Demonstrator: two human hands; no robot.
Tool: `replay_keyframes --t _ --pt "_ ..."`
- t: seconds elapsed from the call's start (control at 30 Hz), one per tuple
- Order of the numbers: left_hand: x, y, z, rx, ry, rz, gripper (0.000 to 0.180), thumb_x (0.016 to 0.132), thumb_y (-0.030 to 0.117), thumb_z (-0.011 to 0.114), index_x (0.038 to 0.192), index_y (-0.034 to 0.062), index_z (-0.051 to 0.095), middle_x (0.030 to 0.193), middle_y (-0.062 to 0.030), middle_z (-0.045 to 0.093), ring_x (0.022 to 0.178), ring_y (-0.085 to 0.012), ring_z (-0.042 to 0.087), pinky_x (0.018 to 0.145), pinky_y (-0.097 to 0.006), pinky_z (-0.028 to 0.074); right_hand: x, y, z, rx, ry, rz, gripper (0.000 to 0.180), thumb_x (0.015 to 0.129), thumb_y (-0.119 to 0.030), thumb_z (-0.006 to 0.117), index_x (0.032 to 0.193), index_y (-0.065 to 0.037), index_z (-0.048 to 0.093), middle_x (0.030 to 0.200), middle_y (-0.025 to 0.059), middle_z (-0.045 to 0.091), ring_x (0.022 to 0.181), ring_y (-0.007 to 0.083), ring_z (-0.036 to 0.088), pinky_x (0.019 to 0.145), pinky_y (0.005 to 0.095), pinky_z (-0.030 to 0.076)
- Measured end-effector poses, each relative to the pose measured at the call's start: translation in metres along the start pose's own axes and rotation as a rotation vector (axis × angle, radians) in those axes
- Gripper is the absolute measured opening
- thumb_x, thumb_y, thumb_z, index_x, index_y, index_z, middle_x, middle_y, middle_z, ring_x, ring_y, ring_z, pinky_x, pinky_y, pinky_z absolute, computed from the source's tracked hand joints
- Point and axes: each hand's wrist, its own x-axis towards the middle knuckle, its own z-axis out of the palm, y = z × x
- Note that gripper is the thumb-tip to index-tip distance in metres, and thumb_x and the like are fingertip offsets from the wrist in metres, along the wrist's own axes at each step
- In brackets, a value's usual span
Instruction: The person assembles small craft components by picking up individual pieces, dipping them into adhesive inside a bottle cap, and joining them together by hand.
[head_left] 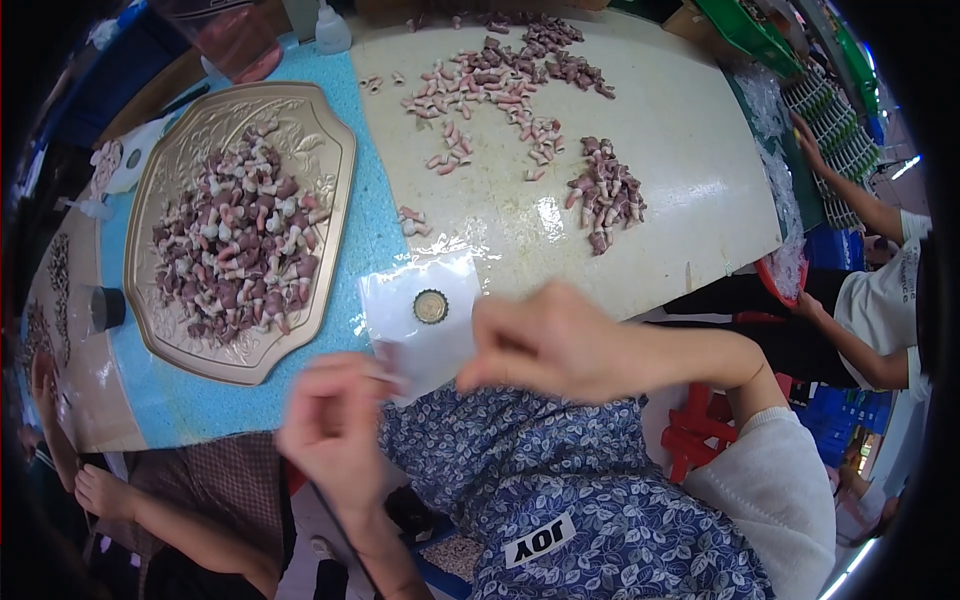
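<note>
My left hand (335,420) is closed in a pinch at the front edge of the table. Between its fingertips is a small maroon-and-white piece (392,366), blurred. My right hand (550,345) is curled shut beside it, smeared by motion; whatever its fingers hold cannot be made out. Beyond both hands, a round metal bottle cap (431,307) lies on a white sheet (385,300). To the left stands a gold embossed tray (330,150), heaped with small maroon, pink and white pieces (235,240) like those on the table.
Loose pieces (470,90) spread over the far cream tabletop, with a darker pile (607,190) at the right. Behind the tray are a clear tub (235,45) and a white squeeze bottle (332,28). Co-workers' arms (190,530) show at left and right.
</note>
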Motion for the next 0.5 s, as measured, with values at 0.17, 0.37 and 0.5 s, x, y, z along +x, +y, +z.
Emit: replay_keyframes --t 0.17,0.37,0.5 --pt "0.071 0.005 -0.054 0.867 0.328 0.449 0.013 0.085 0.000 0.061 0.098 -0.0014 0.063 0.095 -0.0109 0.063 0.080 -0.0145 0.059 0.069 -0.026 0.049 0.041 0.027 -0.049 -0.280 0.321 0.046 0.020 0.083 -0.016 0.064 0.080 0.003 0.058 0.064 0.0135 0.061 0.054 0.0223 0.060 0.052 0.0324 0.047" --pt "0.097 -0.008 -0.061 1.081 0.339 0.461 0.012 0.082 0.003 0.066 0.093 0.0017 0.069 0.099 -0.0102 0.063 0.087 -0.0192 0.059 0.074 -0.030 0.047 0.038 0.044 -0.105 -0.467 0.519 0.079 0.012 0.077 -0.005 0.065 0.085 0.003 0.063 0.074 0.0145 0.065 0.066 0.0230 0.064 0.062 0.0324 0.050" --pt "0.092 0.001 -0.057 1.103 0.322 0.474 0.021 0.082 0.002 0.065 0.103 0.0023 0.067 0.107 -0.0108 0.060 0.094 -0.0206 0.058 0.079 -0.031 0.047 0.022 0.062 -0.105 -0.507 0.362 0.093 0.011 0.075 -0.004 0.064 0.084 0.003 0.063 0.077 0.0135 0.064 0.071 0.0265 0.063 0.067 0.0347 0.051"
